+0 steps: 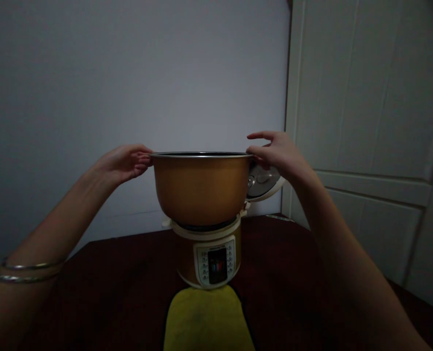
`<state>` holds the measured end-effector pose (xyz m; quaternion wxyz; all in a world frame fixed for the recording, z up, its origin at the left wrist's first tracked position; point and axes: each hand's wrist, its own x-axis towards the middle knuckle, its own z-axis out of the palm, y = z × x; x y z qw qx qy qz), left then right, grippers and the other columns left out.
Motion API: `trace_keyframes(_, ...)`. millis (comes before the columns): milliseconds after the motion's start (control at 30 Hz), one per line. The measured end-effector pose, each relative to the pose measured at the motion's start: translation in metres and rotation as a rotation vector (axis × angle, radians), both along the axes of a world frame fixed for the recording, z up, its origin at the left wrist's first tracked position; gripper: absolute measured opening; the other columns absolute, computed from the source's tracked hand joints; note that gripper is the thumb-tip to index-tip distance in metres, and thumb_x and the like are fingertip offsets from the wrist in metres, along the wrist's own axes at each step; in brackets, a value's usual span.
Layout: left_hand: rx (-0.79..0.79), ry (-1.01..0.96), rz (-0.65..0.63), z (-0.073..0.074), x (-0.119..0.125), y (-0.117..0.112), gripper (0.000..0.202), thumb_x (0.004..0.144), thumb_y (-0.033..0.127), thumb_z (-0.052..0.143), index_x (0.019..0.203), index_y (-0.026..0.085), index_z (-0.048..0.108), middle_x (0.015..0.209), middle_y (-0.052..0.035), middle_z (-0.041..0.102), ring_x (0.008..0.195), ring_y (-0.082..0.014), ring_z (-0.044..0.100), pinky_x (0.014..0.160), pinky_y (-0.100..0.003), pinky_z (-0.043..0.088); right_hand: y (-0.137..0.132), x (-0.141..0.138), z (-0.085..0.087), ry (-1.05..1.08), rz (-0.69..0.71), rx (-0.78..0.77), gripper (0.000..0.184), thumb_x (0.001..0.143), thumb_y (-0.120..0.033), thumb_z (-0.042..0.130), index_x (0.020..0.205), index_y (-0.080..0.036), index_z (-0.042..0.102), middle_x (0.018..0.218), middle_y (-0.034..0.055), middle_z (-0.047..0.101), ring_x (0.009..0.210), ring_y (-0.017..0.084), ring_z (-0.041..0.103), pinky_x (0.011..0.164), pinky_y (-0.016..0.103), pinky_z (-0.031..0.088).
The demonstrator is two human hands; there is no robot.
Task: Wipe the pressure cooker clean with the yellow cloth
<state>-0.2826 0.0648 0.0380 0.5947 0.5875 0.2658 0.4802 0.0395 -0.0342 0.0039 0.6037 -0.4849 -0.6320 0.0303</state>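
Pinching the pot [201,190] over the cooker [187,256], left hand [126,163] and right hand [278,152] hold it; lid [264,183], partly hidden, far right.

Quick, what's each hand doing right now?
Left hand: holding the golden pot at its left edge.
Right hand: holding the same pot at its right edge, one finger extended.

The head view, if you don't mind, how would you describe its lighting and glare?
Head view: dim light, the wall palest behind and above the orange pot; head view: the dark red surface sinks towards black; head view: small glints on the metal bangles.
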Motion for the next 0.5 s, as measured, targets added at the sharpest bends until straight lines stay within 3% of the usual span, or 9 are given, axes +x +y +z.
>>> trace_keyframes(167,-0.003,-0.024,-0.092,-0.008,0.007,-0.048,0.016,0.071,0.0,0.05,0.068,0.016,0.05,0.048,0.0015,0.048,0.036,-0.0047,0.041,0.031,-0.013,0.028,-0.034,0.015,-0.003,0.05,0.023,-0.023,0.042,0.07,-0.019,0.064,0.112,-0.014,0.063,0.049,-0.0041,0.047,0.04,0.009,0.039,0.037,0.021,0.03)
trace_keyframes(500,0.036,-0.127,-0.174,-0.044,0.051,-0.133,0.016,0.068,0.001,0.045,0.071,0.013,0.056,0.061,-0.0041,0.057,0.042,-0.0068,0.047,0.034,-0.015,0.036,-0.105,0.059,-0.029,0.136,-0.049,-0.099,0.046,0.071,-0.024,0.067,0.116,-0.019,0.064,0.052,-0.003,0.047,0.041,0.006,0.035,0.037,0.019,0.027)
